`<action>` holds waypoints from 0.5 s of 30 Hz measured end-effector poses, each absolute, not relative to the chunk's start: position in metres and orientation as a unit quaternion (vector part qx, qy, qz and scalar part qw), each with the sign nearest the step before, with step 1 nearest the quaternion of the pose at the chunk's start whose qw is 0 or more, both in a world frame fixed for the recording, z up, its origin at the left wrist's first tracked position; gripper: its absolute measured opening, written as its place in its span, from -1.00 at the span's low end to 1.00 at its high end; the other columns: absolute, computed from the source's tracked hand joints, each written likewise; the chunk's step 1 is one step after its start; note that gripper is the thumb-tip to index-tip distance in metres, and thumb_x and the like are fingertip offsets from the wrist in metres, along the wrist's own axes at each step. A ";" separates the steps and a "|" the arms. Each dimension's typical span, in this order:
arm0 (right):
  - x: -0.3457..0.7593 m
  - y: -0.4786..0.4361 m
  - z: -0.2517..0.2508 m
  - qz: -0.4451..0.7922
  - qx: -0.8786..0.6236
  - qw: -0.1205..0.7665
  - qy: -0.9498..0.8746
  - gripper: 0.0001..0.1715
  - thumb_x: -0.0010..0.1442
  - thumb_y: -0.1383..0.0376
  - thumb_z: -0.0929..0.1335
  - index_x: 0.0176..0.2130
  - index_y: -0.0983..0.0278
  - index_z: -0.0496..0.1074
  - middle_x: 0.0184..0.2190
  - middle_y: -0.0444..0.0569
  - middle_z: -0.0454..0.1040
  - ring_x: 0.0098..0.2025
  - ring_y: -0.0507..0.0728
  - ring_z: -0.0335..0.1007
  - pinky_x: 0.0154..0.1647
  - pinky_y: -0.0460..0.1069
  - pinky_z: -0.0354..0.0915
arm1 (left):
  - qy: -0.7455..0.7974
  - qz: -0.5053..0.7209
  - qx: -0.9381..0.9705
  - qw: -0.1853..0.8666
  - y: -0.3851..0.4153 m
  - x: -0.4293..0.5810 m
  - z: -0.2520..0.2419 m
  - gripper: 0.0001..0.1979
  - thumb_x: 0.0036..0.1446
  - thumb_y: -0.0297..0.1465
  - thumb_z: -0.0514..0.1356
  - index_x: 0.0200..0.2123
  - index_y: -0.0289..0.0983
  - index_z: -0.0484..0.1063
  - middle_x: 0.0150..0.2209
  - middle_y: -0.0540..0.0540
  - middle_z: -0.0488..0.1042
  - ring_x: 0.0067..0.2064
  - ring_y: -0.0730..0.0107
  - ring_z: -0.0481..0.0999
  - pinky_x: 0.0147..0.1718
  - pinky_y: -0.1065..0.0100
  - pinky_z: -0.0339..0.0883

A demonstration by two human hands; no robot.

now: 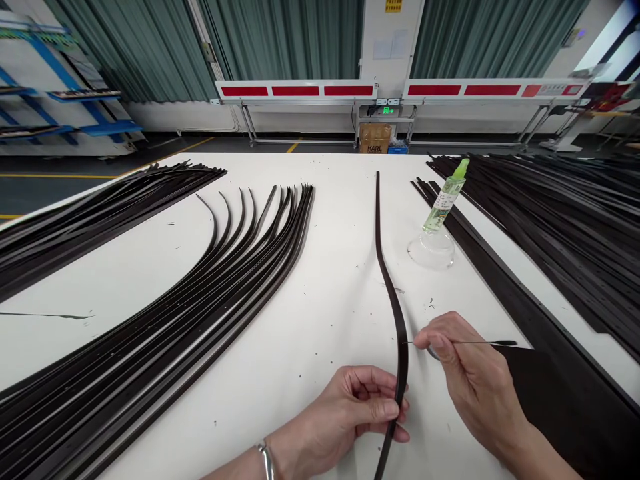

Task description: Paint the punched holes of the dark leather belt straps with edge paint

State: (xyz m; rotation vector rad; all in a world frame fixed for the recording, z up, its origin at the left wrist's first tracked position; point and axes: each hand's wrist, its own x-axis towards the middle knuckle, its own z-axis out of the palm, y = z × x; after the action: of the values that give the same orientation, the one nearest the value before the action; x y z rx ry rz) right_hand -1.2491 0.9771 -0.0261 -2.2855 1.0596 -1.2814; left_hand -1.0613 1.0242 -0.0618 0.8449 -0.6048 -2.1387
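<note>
A single long dark strap (386, 267) lies on the white table (320, 313), running away from me. My left hand (350, 413) pinches its near end between thumb and fingers, holding it on edge. My right hand (470, 373) is closed on a thin metal needle-like tool (470, 343) with a black handle end, its tip touching the strap's side just above my left hand.
A fanned pile of several dark straps (190, 313) lies at the left, another bundle (85, 213) at the far left. More straps (550, 220) cover the right side. A green-capped plastic bottle (443, 207) stands in a clear dish (431, 250).
</note>
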 end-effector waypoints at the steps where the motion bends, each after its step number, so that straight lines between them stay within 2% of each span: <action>1: -1.249 0.977 -0.026 -0.450 -0.798 0.154 0.369 -0.79 0.31 0.47 0.22 -0.29 0.25 0.37 -0.44 -0.09 0.44 -0.33 0.07 0.34 -0.33 0.00 0.26 | -0.234 -0.834 0.332 0.374 1.024 -1.061 -0.062 -0.78 -0.06 -0.46 0.40 -0.29 -0.35 0.54 -0.34 -0.14 0.51 -0.33 0.39 0.48 -0.24 0.20 0.47; 9: -1.245 0.980 -0.026 -0.450 -0.786 0.172 0.387 -0.77 0.33 0.42 0.21 -0.33 0.24 0.37 -0.45 -0.11 0.45 -0.36 0.04 0.36 -0.38 -0.04 0.25 | -0.223 -0.835 0.333 0.377 1.025 -1.062 -0.063 -0.78 -0.07 -0.46 0.41 -0.30 -0.36 0.54 -0.35 -0.14 0.51 -0.32 0.39 0.48 -0.24 0.22 0.47; 15: -1.262 0.989 -0.015 -0.469 -0.682 0.169 0.535 -0.61 0.41 0.25 0.13 -0.29 0.17 0.46 -0.45 -0.16 0.49 -0.45 -0.03 0.43 -0.37 -0.15 0.32 | -0.220 -0.826 0.359 0.374 1.026 -1.058 -0.063 -0.70 -0.16 -0.36 0.47 -0.31 -0.32 0.56 -0.37 -0.10 0.54 -0.36 0.40 0.50 -0.26 0.25 0.44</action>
State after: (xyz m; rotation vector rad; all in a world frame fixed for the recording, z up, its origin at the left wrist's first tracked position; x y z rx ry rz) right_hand -1.2623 0.9891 -0.0146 -1.9385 1.5220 -1.3346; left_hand -1.0583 1.0262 -0.0629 0.9198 -0.5632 -2.1149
